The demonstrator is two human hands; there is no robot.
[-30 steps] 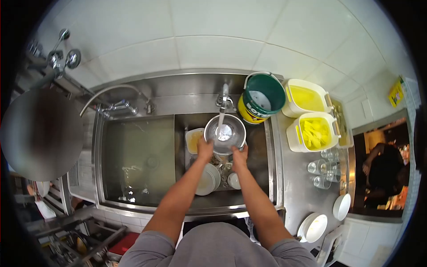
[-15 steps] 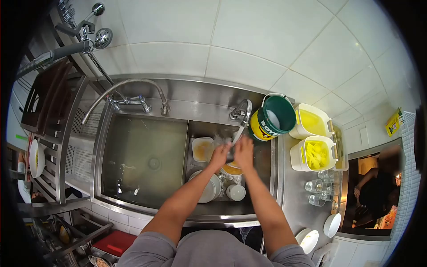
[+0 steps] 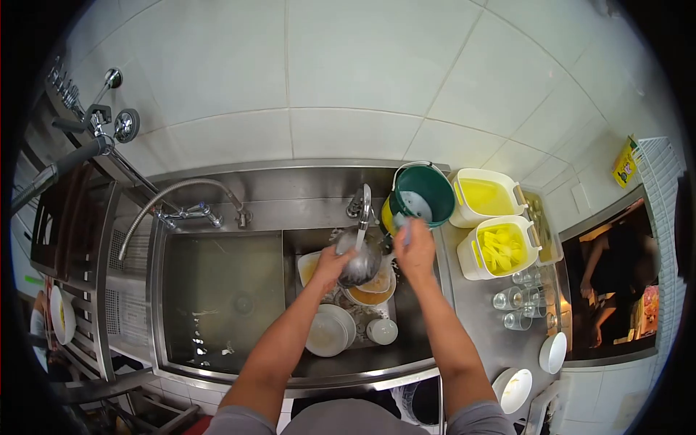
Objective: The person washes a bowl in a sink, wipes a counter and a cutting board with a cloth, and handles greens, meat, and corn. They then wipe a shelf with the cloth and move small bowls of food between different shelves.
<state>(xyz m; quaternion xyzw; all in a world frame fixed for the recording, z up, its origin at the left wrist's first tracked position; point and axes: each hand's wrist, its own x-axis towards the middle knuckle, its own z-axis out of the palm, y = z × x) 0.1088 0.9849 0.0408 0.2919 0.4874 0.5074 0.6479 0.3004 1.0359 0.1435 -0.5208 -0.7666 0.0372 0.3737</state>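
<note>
My left hand [image 3: 333, 265] grips a round metal bowl [image 3: 360, 265] by its left side, and water from the faucet [image 3: 365, 199] runs onto it. At the front of the green bucket [image 3: 435, 187], my right hand [image 3: 415, 250] is closed on a small pale item, blurred, whose kind I cannot tell. Suds show inside the bucket. Under the metal bowl, in the right basin, lies a dish with orange liquid [image 3: 378, 291]. A pale square dish [image 3: 308, 268] sits to its left. Stacked white plates [image 3: 328, 332] and a small white bowl [image 3: 382, 331] are nearer to me.
Cloudy water fills the left basin [image 3: 232, 297]. Right of the bucket stand two white tubs, one with yellow gloves or utensils [image 3: 500, 250]. Several glasses [image 3: 518, 299] and white bowls [image 3: 513, 388] are on the right counter. A person [image 3: 616, 268] shows through the hatch.
My hands, together under the faucet before, have moved apart. The left now holds the metal bowl in the stream; the right has gone to the bucket's front. The view has shifted.
</note>
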